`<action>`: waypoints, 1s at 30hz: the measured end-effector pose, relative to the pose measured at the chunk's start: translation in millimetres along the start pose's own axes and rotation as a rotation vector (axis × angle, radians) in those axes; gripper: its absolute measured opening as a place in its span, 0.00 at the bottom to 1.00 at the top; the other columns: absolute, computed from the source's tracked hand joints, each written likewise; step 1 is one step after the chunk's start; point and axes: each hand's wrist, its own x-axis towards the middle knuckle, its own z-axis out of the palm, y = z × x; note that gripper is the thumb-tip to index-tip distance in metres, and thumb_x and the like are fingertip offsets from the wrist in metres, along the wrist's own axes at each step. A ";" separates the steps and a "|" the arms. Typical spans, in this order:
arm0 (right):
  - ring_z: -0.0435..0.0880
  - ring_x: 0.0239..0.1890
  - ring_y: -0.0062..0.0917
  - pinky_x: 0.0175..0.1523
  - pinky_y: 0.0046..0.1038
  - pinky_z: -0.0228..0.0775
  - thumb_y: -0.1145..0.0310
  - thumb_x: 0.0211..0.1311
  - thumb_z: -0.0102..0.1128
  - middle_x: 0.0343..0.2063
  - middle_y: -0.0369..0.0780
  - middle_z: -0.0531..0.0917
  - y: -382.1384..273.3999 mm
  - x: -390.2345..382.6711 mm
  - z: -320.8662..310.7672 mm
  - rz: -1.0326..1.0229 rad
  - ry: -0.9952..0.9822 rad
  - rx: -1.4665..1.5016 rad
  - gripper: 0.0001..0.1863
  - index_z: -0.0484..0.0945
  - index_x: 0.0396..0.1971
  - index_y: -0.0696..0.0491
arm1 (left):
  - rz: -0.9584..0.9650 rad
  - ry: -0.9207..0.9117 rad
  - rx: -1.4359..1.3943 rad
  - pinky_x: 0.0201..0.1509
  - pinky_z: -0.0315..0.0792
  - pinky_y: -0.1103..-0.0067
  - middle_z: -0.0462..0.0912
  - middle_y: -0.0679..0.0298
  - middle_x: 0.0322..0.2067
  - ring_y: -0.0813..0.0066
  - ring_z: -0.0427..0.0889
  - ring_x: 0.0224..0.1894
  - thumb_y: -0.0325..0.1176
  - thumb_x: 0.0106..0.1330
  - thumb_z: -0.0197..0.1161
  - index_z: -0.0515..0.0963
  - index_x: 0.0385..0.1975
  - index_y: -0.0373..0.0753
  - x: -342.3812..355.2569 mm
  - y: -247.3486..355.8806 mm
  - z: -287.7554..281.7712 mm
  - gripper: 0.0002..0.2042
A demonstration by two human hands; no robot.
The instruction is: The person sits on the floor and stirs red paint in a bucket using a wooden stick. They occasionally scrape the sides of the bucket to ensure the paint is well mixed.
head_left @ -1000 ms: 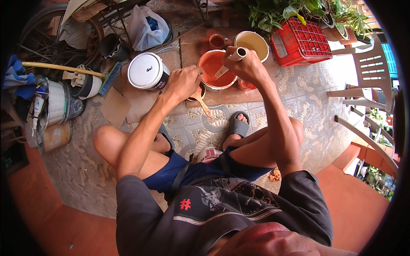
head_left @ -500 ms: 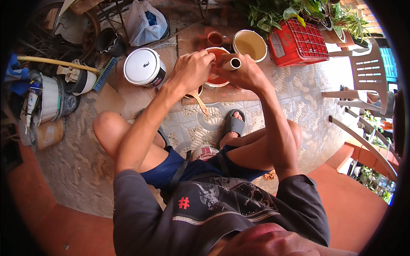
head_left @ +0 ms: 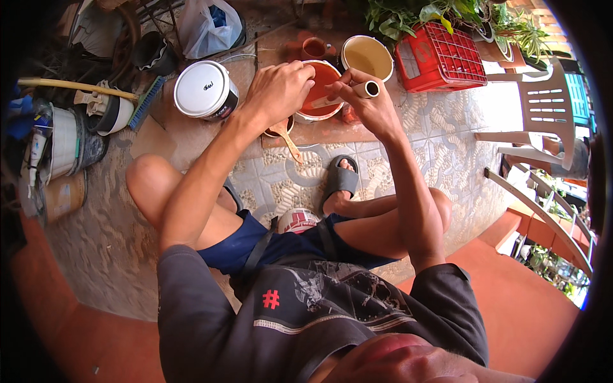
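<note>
A bucket of red-orange paint [head_left: 324,80] stands in front of me. Over its left rim is my left hand [head_left: 279,90], fingers curled together; whether they grip anything is hidden. My right hand [head_left: 369,107], at the bucket's right side, is closed round a pale hollow tube [head_left: 366,90]. The tube slants across the paint, its open end turned up to the right. Below my left wrist, a wooden-handled paintbrush [head_left: 292,145] leans out of a small round container [head_left: 281,125], partly covered by my forearm.
A white lidded paint bucket [head_left: 202,89] stands left, a bucket of tan liquid [head_left: 368,56] beyond on the right. Farther right are a red crate [head_left: 440,57] and a plastic chair [head_left: 546,108]. Pots, a broom [head_left: 147,102] and a plastic bag [head_left: 207,29] crowd the left.
My hands have drawn apart over the paint bucket, the left slightly leftward, the right slightly rightward with the tube. The whole view has shifted a little.
</note>
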 end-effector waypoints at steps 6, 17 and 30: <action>0.88 0.39 0.19 0.47 0.26 0.78 0.64 0.75 0.61 0.33 0.40 0.91 -5.8 6.1 -5.8 0.041 0.011 -0.224 0.12 0.85 0.39 0.59 | -0.035 -0.013 0.019 0.47 0.83 0.59 0.88 0.53 0.39 0.51 0.89 0.42 0.34 0.72 0.64 0.84 0.43 0.37 -6.4 -2.8 -7.5 0.09; 0.92 0.31 0.23 0.39 0.27 0.84 0.65 0.71 0.60 0.27 0.42 0.90 -17.6 1.7 -17.0 0.061 -0.074 -0.435 0.13 0.86 0.42 0.59 | -0.112 -0.058 0.022 0.46 0.80 0.60 0.87 0.56 0.39 0.48 0.87 0.42 0.36 0.74 0.62 0.84 0.44 0.39 -28.1 -17.6 -9.4 0.09; 0.90 0.34 0.38 0.43 0.36 0.79 0.65 0.67 0.64 0.28 0.49 0.87 -13.5 2.9 -8.7 -0.099 0.074 -0.590 0.10 0.86 0.38 0.57 | -0.084 -0.039 0.027 0.47 0.80 0.58 0.86 0.55 0.38 0.47 0.87 0.41 0.36 0.73 0.62 0.84 0.45 0.40 -25.3 -15.1 -10.6 0.09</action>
